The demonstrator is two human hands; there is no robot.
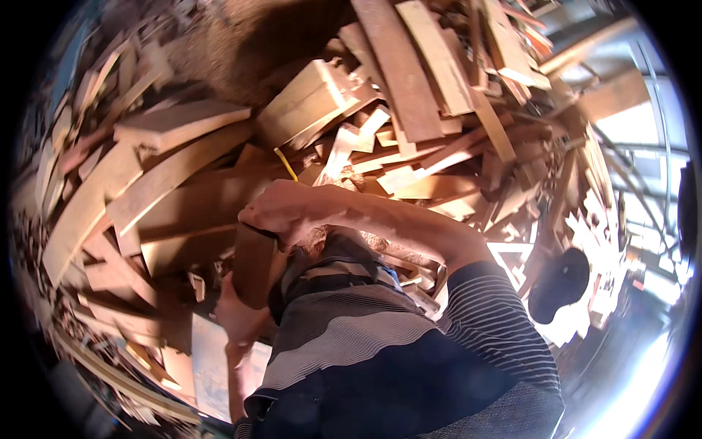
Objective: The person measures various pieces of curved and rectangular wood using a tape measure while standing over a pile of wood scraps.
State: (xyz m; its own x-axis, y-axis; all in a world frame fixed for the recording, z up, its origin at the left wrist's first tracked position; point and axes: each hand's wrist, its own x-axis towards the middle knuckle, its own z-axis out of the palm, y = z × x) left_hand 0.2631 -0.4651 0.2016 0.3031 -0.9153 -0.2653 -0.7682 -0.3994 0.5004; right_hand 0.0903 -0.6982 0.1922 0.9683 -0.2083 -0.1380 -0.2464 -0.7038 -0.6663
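Observation:
A short brown piece of wood (252,267) stands in front of my body, between my two hands. My right hand (281,211) reaches across from the right, its fingers curled over the upper end of the wood. Lower down and to the left, my left hand (240,313) grips the wood's lower end. Shadow partly covers the fingers of both hands. Just beyond my right hand a thin yellow strip (286,164) sticks up; its kind is unclear.
Loose boards and offcuts surround me. Curved boards (175,172) lie at the left, a thick block (307,102) ahead, and long planks (402,73) at the far right. A pale grey flat panel (212,366) is beside my left forearm. A dark rounded object (559,285) is at the right.

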